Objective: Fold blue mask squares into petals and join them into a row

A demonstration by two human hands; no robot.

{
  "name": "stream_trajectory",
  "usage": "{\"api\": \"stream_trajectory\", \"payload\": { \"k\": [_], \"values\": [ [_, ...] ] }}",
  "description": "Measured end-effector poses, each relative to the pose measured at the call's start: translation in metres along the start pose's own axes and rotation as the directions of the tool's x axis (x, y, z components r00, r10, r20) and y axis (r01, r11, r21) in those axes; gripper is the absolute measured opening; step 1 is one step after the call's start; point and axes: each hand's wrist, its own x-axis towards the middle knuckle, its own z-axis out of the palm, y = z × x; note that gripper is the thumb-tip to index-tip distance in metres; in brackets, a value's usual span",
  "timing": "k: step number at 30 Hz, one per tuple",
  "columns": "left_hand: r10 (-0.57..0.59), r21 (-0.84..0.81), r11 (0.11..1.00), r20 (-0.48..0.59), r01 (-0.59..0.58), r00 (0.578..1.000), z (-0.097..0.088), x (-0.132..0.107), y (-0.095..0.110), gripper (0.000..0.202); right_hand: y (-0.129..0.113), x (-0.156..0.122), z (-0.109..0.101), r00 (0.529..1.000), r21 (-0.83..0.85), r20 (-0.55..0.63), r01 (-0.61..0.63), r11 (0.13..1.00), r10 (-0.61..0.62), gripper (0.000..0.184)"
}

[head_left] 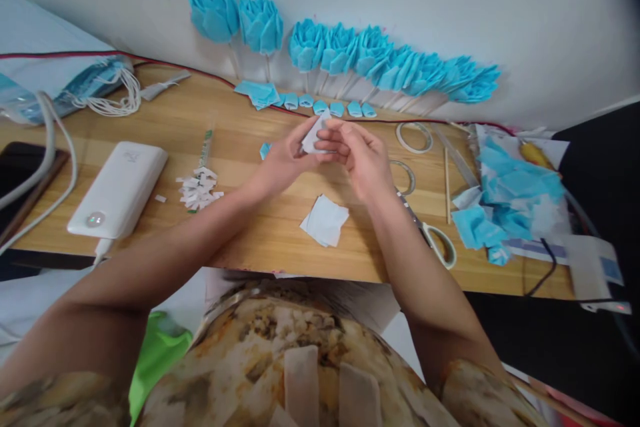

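Observation:
Above the middle of the wooden table, my left hand [287,159] pinches a small pale sheet piece [315,135] folded to a point at the top. My right hand [363,153] has curled fingers closed on the right side of the same piece. Just below the hands lies a small stack of pale blue-white squares [325,220]. A little blue piece [265,150] sits beside my left hand, partly hidden by it. Beyond the hands runs a row of small rolled blue pieces [337,109], with a pile of blue squares [257,93] at its left end.
Several blue flowers [373,52] on sticks lean against the wall. On the left are a white power bank [119,188], a cable and white scraps [199,190]. Tape rolls [415,137], scissors [411,208], a stick [447,185] and blue sheet scraps [520,177] lie right.

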Motion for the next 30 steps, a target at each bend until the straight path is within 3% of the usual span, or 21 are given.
{"api": "stream_trajectory", "payload": {
  "k": [3,6,10,15,19,22,25,30],
  "values": [
    [-0.113,-0.171,0.979,-0.017,0.108,0.993,-0.010,0.001,0.003,0.051,-0.009,-0.006,-0.001,0.996,-0.111,-0.046,0.068,0.992,-0.074,0.043],
    [-0.194,-0.241,0.953,-0.017,0.184,0.981,-0.018,0.001,0.010,0.045,-0.008,-0.004,-0.011,0.962,-0.356,-0.132,0.177,0.917,-0.237,0.033],
    [-0.201,-0.280,0.942,-0.026,0.186,0.979,-0.023,0.002,0.014,0.047,-0.001,0.002,-0.021,0.937,-0.569,-0.032,0.268,0.777,-0.347,0.033],
    [-0.148,-0.198,0.970,-0.039,0.138,0.988,-0.026,0.005,0.015,0.047,0.002,0.002,-0.020,0.945,-0.552,0.117,0.319,0.770,-0.307,0.049],
    [-0.100,-0.107,0.991,-0.162,0.084,0.982,-0.043,0.011,0.020,0.048,0.006,0.007,-0.024,0.949,-0.593,0.029,0.269,0.759,-0.314,0.051],
    [-0.036,0.106,0.992,-0.234,0.062,0.972,-0.063,0.017,0.020,0.044,0.007,0.011,-0.026,0.945,-0.640,0.012,0.259,0.723,-0.328,0.044],
    [0.019,0.245,0.968,-0.270,0.050,0.963,-0.081,0.021,0.018,0.051,0.002,0.013,-0.016,0.926,-0.733,0.132,0.331,0.594,-0.354,0.031],
    [0.005,0.187,0.980,-0.341,0.062,0.940,-0.091,0.023,0.017,0.062,-0.008,0.009,0.024,0.867,-0.828,0.443,0.493,0.266,-0.227,0.020]
  ]
}}
